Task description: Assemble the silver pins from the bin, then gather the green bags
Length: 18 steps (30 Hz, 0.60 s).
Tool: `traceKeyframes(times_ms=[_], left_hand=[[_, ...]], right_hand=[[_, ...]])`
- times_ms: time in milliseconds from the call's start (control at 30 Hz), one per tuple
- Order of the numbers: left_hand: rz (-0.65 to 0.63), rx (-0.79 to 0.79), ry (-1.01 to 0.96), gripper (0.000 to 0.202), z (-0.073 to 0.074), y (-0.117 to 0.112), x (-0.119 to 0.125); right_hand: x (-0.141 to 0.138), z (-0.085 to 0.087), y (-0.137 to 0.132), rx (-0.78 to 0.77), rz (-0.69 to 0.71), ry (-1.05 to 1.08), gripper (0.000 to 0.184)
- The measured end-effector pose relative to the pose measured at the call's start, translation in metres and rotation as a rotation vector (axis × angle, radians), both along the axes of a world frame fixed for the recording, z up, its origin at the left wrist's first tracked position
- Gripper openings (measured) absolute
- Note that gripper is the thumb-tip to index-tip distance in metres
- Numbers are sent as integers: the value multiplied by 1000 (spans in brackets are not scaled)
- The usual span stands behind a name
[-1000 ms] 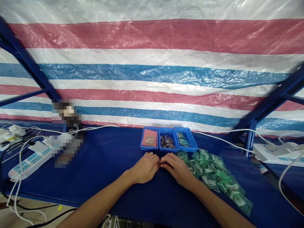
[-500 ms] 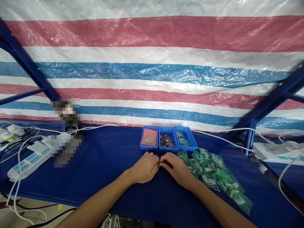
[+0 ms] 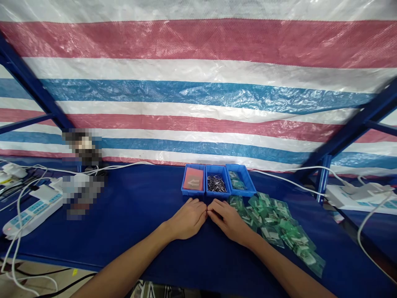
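My left hand (image 3: 190,218) and my right hand (image 3: 228,220) meet fingertip to fingertip above the blue tabletop (image 3: 130,207). Both are closed in a pinch; whatever lies between the fingers is too small or hidden to make out. Just beyond them stand three small blue bins in a row. The left bin (image 3: 192,193) holds a pink sheet or block with a pale arrow mark. Many thin dark metal pieces (image 3: 216,183) fill the middle bin. In the right bin lie some green plastic packets (image 3: 237,181). A heap of green clear bags (image 3: 279,223) spreads beside my right hand.
On the left lies a white power strip (image 3: 32,213) with plugs and cables; another white power strip (image 3: 356,198) is at the far right. Blue metal posts (image 3: 324,178) and a striped plastic sheet (image 3: 198,95) bound the table's back. A white cable (image 3: 288,186) runs behind the bins.
The view has shifted slightly, so the bins and bags appear a little further left. My hands keep the same fingertip-to-fingertip pose.
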<state>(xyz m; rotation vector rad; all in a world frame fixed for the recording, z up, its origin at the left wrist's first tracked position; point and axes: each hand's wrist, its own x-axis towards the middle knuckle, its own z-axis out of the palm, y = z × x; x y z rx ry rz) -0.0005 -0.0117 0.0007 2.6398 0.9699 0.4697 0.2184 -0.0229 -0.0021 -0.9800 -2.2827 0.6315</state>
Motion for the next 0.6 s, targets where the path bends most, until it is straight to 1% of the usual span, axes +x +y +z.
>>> traceKeyframes(times_ms=[167,300,467,600], left_hand=[[14,-29,-63,29,1,1,-1],[22,-48,-126,27,-2,5,-2],[30,7,-188,28,-7,7,-2],[61,25,-241,26,-8,8,-2]], right_hand=[[2,-4,3,-49,-54,95,22],[3,-7,4,-106,-105,206,22],[3,-9,6,-148,-137,261,25],[4,-7,6,-153,-158,283,26]])
